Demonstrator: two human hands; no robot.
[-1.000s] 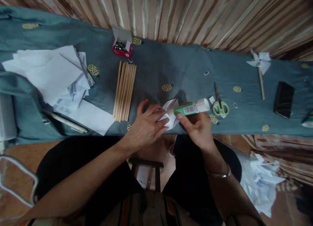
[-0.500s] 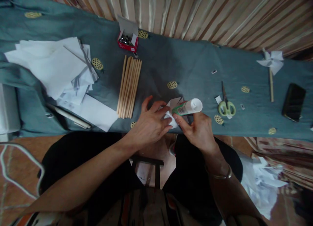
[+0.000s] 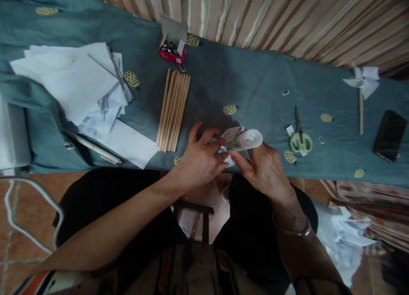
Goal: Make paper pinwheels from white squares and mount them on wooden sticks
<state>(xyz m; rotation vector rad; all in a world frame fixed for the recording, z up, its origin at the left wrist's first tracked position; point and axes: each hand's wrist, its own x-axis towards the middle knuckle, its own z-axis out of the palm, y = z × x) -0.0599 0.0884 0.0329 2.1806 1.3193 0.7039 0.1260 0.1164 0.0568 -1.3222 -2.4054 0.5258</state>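
Observation:
My right hand [image 3: 263,167] grips a white and green glue stick [image 3: 248,140], tilted so that its white end points up and its other end is at the paper. Under it lies a folded piece of white paper [image 3: 230,134] at the table's front edge. My left hand [image 3: 202,158] holds this paper from the left, fingertips pressed on its folds, with the thumb and forefinger side raised. The fingers cover much of the paper, and the glue stick's lower tip is hidden.
Left of my hands lie several wooden sticks [image 3: 173,112] and a pile of white paper [image 3: 76,82]. A red box [image 3: 172,52] of metal pieces stands behind. To the right are green-handled scissors [image 3: 300,141], a paper pinwheel [image 3: 364,80] on a stick and a black phone [image 3: 390,135].
The glue stick has shifted slightly and tilts more toward the camera, still in my right hand. My left hand stays on the paper. The whole view has moved a little.

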